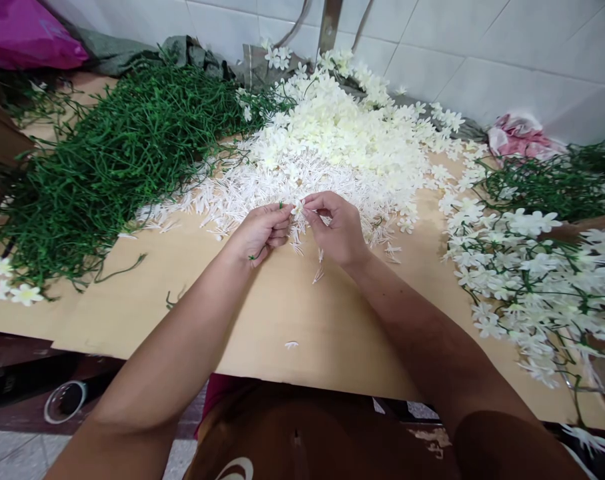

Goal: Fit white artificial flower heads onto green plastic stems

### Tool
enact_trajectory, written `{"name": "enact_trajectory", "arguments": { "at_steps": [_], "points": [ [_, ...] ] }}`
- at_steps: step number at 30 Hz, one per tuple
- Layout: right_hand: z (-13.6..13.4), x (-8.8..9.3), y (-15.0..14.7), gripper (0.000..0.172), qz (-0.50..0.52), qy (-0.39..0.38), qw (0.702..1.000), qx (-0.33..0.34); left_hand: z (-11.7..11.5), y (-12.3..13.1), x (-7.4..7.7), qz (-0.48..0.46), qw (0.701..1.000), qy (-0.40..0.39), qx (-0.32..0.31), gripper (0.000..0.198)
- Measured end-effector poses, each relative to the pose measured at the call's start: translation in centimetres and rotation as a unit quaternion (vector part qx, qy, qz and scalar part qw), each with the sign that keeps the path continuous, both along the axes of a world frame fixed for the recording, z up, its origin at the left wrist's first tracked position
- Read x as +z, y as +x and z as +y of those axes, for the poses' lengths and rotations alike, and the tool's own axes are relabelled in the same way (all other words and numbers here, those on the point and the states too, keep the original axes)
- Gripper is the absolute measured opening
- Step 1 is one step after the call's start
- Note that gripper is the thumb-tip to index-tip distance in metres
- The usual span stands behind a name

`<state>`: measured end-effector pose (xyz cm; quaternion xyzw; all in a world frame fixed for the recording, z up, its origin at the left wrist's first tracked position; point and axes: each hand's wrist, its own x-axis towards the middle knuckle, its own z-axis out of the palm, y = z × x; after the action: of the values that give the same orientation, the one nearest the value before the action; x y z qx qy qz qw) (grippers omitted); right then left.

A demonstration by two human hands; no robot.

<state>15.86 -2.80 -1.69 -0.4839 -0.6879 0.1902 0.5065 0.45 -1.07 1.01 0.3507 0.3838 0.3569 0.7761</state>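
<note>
My left hand [266,232] is closed around a green plastic stem, with bits of green showing at the fingertips and below the palm. Between both hands sits a small white artificial flower [297,210]. My right hand [335,225] pinches this flower at its right side with thumb and index finger. Just behind the hands lies a heap of thin white plastic pieces [232,193]. Farther back rises a mound of loose cream-white flower heads [332,120]. To the left spreads a large pile of green plastic stems [117,140].
Flowers on stems [522,267] are piled at the right edge, near more green stems [547,180]. A pink and white plastic bag [525,137] rests by the tiled wall [482,40]. A magenta bag [27,33] lies back left. Cardboard [302,307] covers the table.
</note>
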Motion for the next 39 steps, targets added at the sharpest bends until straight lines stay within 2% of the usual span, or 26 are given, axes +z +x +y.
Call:
{"name": "enact_trajectory", "arguments": {
  "at_steps": [8, 13, 16, 19, 23, 32, 35, 39],
  "points": [
    [0.1, 0.1, 0.2, 0.005, -0.009, 0.025, 0.999, 0.03, -0.3, 0.2, -0.1, 0.054, 0.998, 0.035, -0.009, 0.029],
    [0.2, 0.6, 0.6, 0.007, 0.036, -0.052, 0.996, 0.062, -0.4, 0.2, 0.2, 0.082, 0.995, 0.057, -0.001, 0.026],
    [0.1, 1.0, 0.8, 0.016, 0.088, -0.113, 0.987, 0.071, -0.4, 0.1, 0.3, 0.105, 0.992, 0.071, -0.007, 0.024],
    [0.1, 1.2, 0.9, 0.029, 0.14, -0.137, 0.976, 0.091, -0.4, 0.1, 0.3, 0.105, 0.991, 0.082, -0.007, 0.024],
    [0.3, 0.9, 0.9, 0.03, 0.169, -0.157, 0.967, 0.11, -0.4, 0.1, 0.3, 0.112, 0.99, 0.089, 0.009, 0.022],
    [0.5, 0.9, 0.7, 0.031, 0.199, -0.204, 0.955, 0.082, -0.6, 0.4, 0.9, 0.123, 0.982, 0.131, 0.067, 0.01],
    [0.3, 0.8, 0.7, 0.02, 0.167, -0.179, 0.968, 0.059, -0.6, 0.4, 0.7, 0.136, 0.975, 0.156, 0.075, 0.009],
    [-0.1, 0.8, 0.5, 0.011, 0.09, -0.101, 0.991, 0.002, -0.5, 0.5, 0.4, 0.142, 0.972, 0.163, 0.087, 0.007]
  ]
}}
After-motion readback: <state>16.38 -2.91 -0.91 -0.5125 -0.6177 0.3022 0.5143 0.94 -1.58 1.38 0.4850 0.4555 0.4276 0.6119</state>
